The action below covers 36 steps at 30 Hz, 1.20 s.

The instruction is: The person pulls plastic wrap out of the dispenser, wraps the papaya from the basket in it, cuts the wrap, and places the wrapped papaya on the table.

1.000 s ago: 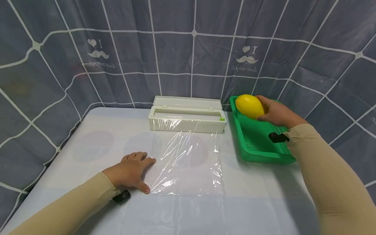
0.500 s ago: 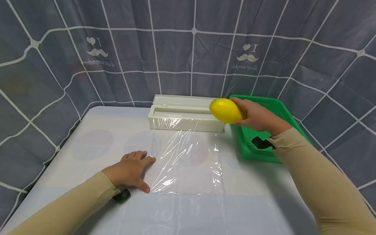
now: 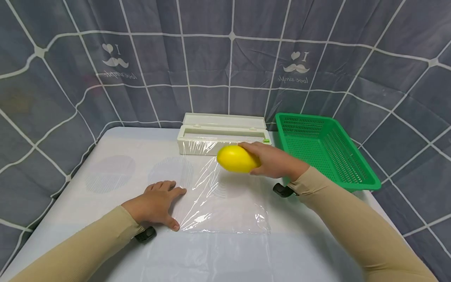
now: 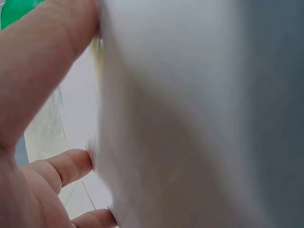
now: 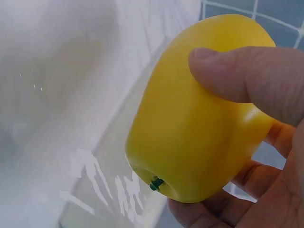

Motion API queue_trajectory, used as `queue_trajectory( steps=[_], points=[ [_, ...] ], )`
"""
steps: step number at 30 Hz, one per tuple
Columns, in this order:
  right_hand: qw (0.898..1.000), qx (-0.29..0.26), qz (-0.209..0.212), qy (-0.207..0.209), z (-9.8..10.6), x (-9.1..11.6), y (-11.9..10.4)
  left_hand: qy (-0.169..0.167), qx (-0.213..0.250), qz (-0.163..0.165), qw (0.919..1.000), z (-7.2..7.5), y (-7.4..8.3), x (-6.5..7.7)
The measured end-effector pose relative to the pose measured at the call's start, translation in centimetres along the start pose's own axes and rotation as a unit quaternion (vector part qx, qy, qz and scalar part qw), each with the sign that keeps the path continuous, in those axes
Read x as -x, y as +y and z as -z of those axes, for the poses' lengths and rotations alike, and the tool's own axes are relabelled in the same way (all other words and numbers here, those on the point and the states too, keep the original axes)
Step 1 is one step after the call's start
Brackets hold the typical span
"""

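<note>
In my right hand (image 3: 271,159) is a smooth yellow mango (image 3: 235,159), held above the sheet of cling film (image 3: 225,211). Seen from the right wrist, the thumb lies along the upper side of the mango (image 5: 199,118), fingers wrap beneath it, and a short green stem shows at its near end. The film runs forward over the table from a white cling film dispenser (image 3: 197,147) with its lid raised. My left hand (image 3: 156,205) rests at the film's left edge, fingers spread, thumb and index finger on the border.
A green mesh basket (image 3: 292,164) stands on the right, partly behind the right forearm. Grey checked curtain (image 3: 208,66) hangs directly behind the dispenser and round both sides. The white table (image 3: 116,211) has printed pale circles.
My right hand has carried the mango leftward and toward me, from over the green basket to over the film. The left hand has stayed in place.
</note>
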State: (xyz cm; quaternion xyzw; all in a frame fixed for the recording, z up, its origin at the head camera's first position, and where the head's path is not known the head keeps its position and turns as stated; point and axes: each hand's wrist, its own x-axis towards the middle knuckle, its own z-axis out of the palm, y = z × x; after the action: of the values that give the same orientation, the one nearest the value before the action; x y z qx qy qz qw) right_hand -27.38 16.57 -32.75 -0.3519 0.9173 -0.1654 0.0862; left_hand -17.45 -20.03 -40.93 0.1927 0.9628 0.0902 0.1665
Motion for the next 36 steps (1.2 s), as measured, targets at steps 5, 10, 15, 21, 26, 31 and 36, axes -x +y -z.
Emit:
queue_trajectory(
  steps=[5, 10, 15, 21, 26, 31, 36],
  points=[
    [1.0, -0.001, 0.004, -0.022, -2.3, -0.9, -1.0, -0.005, 0.001, 0.005, 1.0, 0.0, 0.0, 0.1],
    [0.999, -0.008, 0.007, -0.036, -4.1, -1.6, -1.7, -0.004, 0.002, 0.006, 1.0, 0.0, 0.0, 0.0],
    [0.999, -0.012, 0.017, -0.046, -5.2, -2.0, -2.2, -0.002, 0.004, 0.005, 1.0, -0.1, -0.1, -0.1],
    [0.998, -0.014, 0.01, -0.058, -5.8, -2.2, -2.5, -0.006, 0.003, 0.007, 1.0, -0.2, -0.1, -0.1],
    [0.998, -0.012, 0.009, -0.064, -6.1, -2.1, -2.5, -0.008, 0.003, 0.008, 0.9999, -0.2, -0.1, -0.2],
    [0.998, -0.006, 0.007, -0.068, -6.3, -2.2, -2.6, -0.01, 0.006, 0.008, 0.9999, -0.2, -0.2, -0.2],
    [0.997, -0.011, 0.007, -0.071, -6.5, -2.1, -2.6, -0.012, 0.008, 0.011, 0.9998, -0.2, -0.1, -0.2]
  ],
)
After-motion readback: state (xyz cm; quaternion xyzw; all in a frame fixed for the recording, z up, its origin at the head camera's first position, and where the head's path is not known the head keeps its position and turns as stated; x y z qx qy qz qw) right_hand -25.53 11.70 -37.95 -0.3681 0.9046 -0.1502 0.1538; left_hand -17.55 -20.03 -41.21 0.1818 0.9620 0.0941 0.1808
